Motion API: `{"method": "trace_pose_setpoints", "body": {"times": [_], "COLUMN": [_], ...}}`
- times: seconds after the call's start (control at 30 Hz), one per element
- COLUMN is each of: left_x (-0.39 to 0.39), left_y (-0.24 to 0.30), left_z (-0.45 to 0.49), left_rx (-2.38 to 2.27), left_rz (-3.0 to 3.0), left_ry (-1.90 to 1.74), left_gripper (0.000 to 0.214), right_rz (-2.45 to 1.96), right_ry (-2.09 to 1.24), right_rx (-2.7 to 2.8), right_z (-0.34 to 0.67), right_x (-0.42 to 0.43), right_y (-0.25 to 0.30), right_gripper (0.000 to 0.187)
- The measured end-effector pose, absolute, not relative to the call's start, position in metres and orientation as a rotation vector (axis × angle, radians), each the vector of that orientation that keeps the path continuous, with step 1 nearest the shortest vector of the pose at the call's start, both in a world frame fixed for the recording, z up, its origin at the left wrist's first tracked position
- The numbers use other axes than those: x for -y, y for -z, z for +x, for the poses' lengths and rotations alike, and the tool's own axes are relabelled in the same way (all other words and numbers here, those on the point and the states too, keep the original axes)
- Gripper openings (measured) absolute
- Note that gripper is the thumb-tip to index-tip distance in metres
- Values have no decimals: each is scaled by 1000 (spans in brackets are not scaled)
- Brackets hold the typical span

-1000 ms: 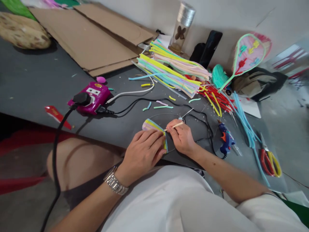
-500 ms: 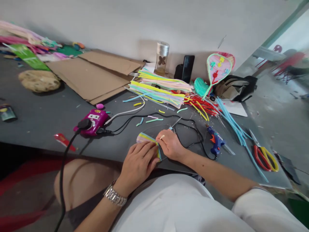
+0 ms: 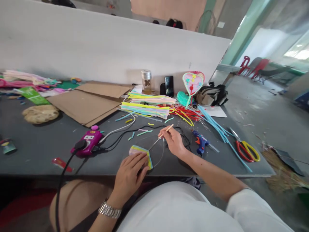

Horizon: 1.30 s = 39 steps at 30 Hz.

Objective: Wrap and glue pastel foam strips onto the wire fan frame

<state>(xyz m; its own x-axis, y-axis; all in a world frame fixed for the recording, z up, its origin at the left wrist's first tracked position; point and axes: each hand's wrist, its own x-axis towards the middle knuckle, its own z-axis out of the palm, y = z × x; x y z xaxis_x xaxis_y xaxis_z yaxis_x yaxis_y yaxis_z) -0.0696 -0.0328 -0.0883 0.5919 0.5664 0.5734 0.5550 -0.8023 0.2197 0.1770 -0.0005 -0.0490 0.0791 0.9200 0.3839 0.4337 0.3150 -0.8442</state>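
Note:
A small striped pipe-cleaner panel (image 3: 138,149), in yellow, blue and pale pink, lies near the table's front edge. My left hand (image 3: 132,166) holds it down, fingers together over its lower part and thumb at its right side. To the upper right, my right hand (image 3: 172,141) is closed in a pinch on a pale pipe cleaner (image 3: 170,128), whose fuzzy end sticks up past the fingers. From that hand a thin bare wire (image 3: 154,144) slants down to the panel's edge. A loop of fine wire (image 3: 163,154) curves beside the panel.
A purple power socket (image 3: 88,141) with black cords stands left. Blue glue gun (image 3: 201,141) and scissors (image 3: 245,149) lie right. Behind are pipe-cleaner bundles (image 3: 147,109), cardboard (image 3: 87,104), a bottle (image 3: 146,82), a phone (image 3: 169,86) and a heart-shaped craft fan (image 3: 193,82).
My right hand has moved off the panel's edge, and the slanting wire between them now shows. My left hand stays on the panel. The view has tilted up.

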Motion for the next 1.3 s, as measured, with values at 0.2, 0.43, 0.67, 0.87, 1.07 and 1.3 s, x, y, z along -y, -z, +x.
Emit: {"method": "trace_pose_setpoints", "body": {"times": [0.2,0.43,0.67,0.87,1.07,1.3], "left_x": [25,21,20,29,37,35], "left_y": [101,110,112,100,82,74], "left_z": [-76,-80,-80,-74,-66,-68], "left_rx": [-897,-912,-967,-1051,-1151,-1170], "left_rz": [2768,2683,2728,2626,2498,2389], "left_ry": [-1143,-1179,-1185,-1227,-1287,-1281], "left_gripper": [34,35,33,29,12,13], "right_rz": [-1657,-2078,-2272,-2143,-1748,-1749], "right_ry": [-570,-214,-3,45,44,-57], "right_rx": [1612,1769,1823,1963,2298,2355], "right_z": [229,276,319,305,223,185], "right_x": [-13,-44,-59,-67,-140,-208], "right_y": [37,18,17,9,3,20], "right_gripper": [23,11,24,23,31,42]}}
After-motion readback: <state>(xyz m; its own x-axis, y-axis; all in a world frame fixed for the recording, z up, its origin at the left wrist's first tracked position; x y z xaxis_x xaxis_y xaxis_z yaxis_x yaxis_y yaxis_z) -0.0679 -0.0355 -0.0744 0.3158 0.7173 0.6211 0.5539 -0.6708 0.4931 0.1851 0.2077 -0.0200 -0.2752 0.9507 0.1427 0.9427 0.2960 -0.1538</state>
